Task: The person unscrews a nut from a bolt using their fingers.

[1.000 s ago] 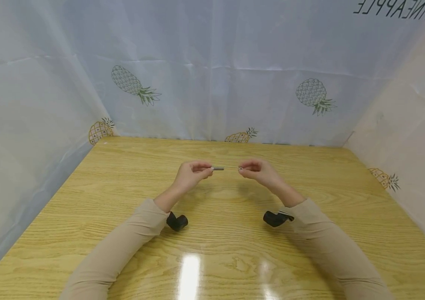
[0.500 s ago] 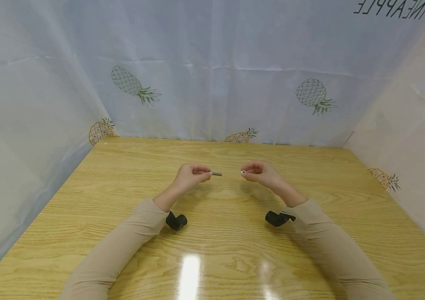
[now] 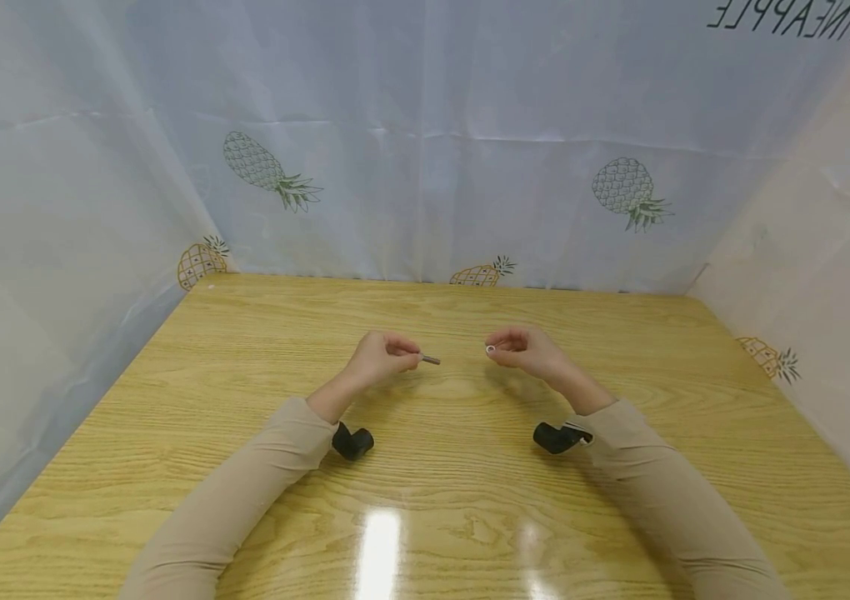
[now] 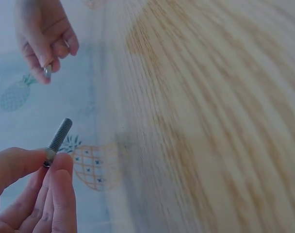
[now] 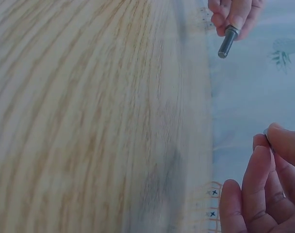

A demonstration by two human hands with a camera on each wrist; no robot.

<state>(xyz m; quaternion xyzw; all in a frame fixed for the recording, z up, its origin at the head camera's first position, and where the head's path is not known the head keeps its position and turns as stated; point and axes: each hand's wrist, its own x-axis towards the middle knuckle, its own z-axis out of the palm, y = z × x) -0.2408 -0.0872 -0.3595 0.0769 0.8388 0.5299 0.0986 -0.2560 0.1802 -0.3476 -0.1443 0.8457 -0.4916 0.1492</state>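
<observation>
Thumb and fingertips of my left hand [image 3: 383, 357] pinch a metal bolt [image 4: 60, 136] by its head. Its threaded shank sticks out toward the right and tips slightly downward in the head view. My right hand [image 3: 532, 353] holds a small metal nut [image 3: 491, 349] between thumb and forefinger, the hole showing in the head view. A gap separates the bolt's free end from the nut. In the right wrist view the nut [image 5: 268, 135] is mostly hidden by the fingertips. Both hands are raised over the wooden table.
The wood-grain table [image 3: 440, 467] spreads under both arms. A pale curtain [image 3: 425, 167] printed with pineapples hangs behind it and along both sides. Black wrist-worn pieces stick out by the left cuff [image 3: 353, 443] and the right cuff [image 3: 556, 437].
The bolt has tilted downward and drawn slightly left and nearer. The nut has shifted a little right and nearer and turned so its hole shows, widening the gap.
</observation>
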